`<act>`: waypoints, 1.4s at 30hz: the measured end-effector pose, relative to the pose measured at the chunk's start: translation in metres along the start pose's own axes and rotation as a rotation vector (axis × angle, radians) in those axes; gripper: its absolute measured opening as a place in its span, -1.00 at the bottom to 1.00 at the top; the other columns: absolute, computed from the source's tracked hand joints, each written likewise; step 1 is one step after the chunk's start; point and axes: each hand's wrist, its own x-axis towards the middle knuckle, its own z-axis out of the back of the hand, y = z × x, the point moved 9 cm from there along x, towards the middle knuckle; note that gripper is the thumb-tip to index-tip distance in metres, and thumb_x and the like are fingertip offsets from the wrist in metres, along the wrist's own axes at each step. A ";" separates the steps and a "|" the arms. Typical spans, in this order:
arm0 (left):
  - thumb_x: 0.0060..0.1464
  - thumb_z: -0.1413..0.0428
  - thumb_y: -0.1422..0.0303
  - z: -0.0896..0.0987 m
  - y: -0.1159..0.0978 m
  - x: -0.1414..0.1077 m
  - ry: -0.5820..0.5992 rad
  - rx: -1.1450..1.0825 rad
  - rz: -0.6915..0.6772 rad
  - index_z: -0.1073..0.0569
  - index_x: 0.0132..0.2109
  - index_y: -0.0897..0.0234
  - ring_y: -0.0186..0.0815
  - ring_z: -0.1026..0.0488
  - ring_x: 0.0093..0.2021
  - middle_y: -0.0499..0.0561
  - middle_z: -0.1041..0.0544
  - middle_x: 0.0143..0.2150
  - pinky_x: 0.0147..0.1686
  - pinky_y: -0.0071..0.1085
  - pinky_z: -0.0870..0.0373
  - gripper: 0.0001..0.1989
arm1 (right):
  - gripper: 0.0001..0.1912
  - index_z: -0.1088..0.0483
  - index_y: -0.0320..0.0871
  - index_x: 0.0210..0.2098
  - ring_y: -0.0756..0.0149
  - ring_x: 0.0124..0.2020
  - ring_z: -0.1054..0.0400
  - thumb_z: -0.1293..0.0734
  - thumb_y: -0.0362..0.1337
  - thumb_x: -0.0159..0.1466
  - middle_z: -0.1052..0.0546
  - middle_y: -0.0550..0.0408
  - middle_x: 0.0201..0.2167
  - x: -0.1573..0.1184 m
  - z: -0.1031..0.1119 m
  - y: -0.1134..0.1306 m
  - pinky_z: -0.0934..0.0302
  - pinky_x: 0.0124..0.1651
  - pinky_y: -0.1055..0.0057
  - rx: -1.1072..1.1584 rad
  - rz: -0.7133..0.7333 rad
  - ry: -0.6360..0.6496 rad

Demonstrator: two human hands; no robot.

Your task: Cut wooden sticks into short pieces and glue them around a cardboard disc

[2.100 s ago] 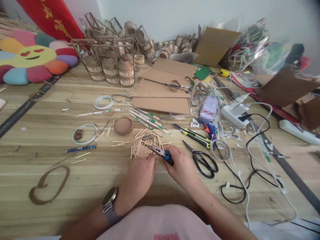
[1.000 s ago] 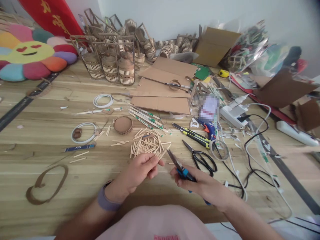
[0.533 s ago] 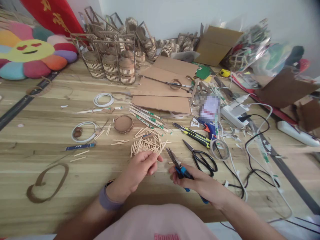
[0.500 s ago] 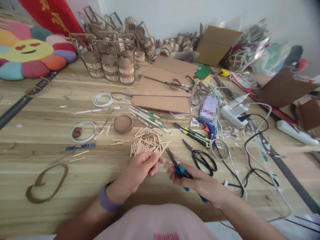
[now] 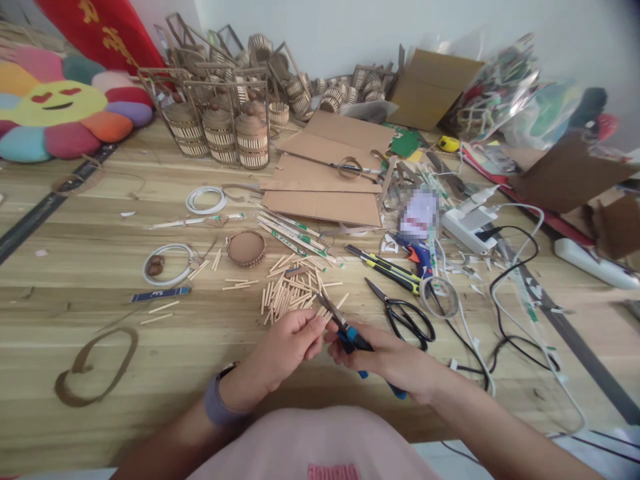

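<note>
My left hand (image 5: 295, 339) is closed in a pinch on a thin wooden stick (image 5: 327, 315), which points up and to the right. My right hand (image 5: 387, 353) grips shears (image 5: 353, 335) with blue and black handles. Their metal blades cross the stick close to my left fingertips; whether they have closed on it I cannot tell. Just beyond both hands lies a pile of short wooden sticks (image 5: 287, 297). Left of the pile sits a shallow round brown tray (image 5: 246, 249).
Black scissors (image 5: 407, 317), yellow-black utility knives (image 5: 387, 268), a tape roll (image 5: 439, 297) and a blue glue gun (image 5: 423, 257) lie to the right, near cables and a white power strip (image 5: 470, 230). Cardboard (image 5: 325, 163) and small lidded baskets (image 5: 220, 137) stand farther back.
My right hand has moved left and slightly up, bringing the shears' blades from beside the stick across it. My left hand has shifted slightly right and down.
</note>
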 end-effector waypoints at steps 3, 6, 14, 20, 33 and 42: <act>0.16 0.09 -0.05 0.002 -0.004 -0.001 -0.027 0.095 -0.017 -0.25 -0.46 0.24 -0.41 -0.14 -0.56 -0.18 -0.19 -0.63 -0.47 -0.46 -0.10 -0.54 | -0.84 -0.39 -0.15 -0.37 0.34 -0.37 -0.21 -0.29 -0.27 0.03 -0.38 0.18 -0.45 0.000 -0.002 0.002 -0.10 -0.32 0.45 0.007 0.011 0.013; 0.17 0.10 -0.06 0.001 -0.006 -0.003 -0.002 0.127 -0.017 -0.23 -0.47 0.22 -0.41 -0.13 -0.57 -0.17 -0.19 -0.63 -0.50 -0.46 -0.09 -0.53 | -0.87 -0.36 -0.15 -0.42 0.33 -0.37 -0.21 -0.29 -0.25 0.01 -0.37 0.17 -0.46 0.001 -0.002 0.001 -0.11 -0.30 0.43 0.025 0.009 0.005; 0.16 0.08 -0.05 -0.002 -0.004 -0.004 0.032 0.058 -0.007 -0.34 -0.38 0.27 -0.43 -0.04 -0.59 -0.20 -0.14 -0.63 -0.54 -0.46 0.01 -0.54 | -0.83 -0.38 -0.17 -0.39 0.32 -0.36 -0.22 -0.31 -0.25 0.00 -0.38 0.16 -0.45 0.003 -0.003 -0.003 -0.11 -0.27 0.41 0.067 -0.018 0.023; 0.16 0.08 -0.05 -0.004 -0.004 -0.003 0.042 0.013 0.003 -0.40 -0.29 0.32 -0.43 -0.03 -0.59 -0.20 -0.14 -0.63 -0.54 -0.45 0.03 -0.52 | -0.84 -0.36 -0.17 -0.42 0.32 -0.35 -0.22 -0.31 -0.24 -0.02 -0.38 0.15 -0.44 0.002 -0.006 -0.002 -0.11 -0.26 0.40 0.083 -0.027 0.052; 0.14 0.07 -0.09 -0.003 -0.007 -0.007 0.026 0.026 0.012 -0.35 -0.34 0.30 -0.45 0.02 -0.57 -0.21 -0.10 -0.60 -0.55 -0.46 0.09 -0.50 | -0.88 -0.29 -0.16 -0.42 0.36 -0.40 -0.14 -0.24 -0.29 0.00 -0.29 0.18 -0.47 0.006 -0.005 -0.002 -0.07 -0.33 0.41 -0.058 0.037 0.038; 0.11 0.04 -0.13 -0.004 -0.004 -0.006 0.044 -0.020 0.021 -0.42 -0.24 0.34 -0.43 -0.01 -0.55 -0.20 -0.13 -0.60 -0.54 -0.46 0.06 -0.45 | -0.87 -0.29 -0.17 -0.41 0.37 -0.40 -0.12 -0.27 -0.29 0.01 -0.31 0.18 -0.46 0.006 -0.007 0.002 -0.04 -0.33 0.41 0.012 0.066 0.078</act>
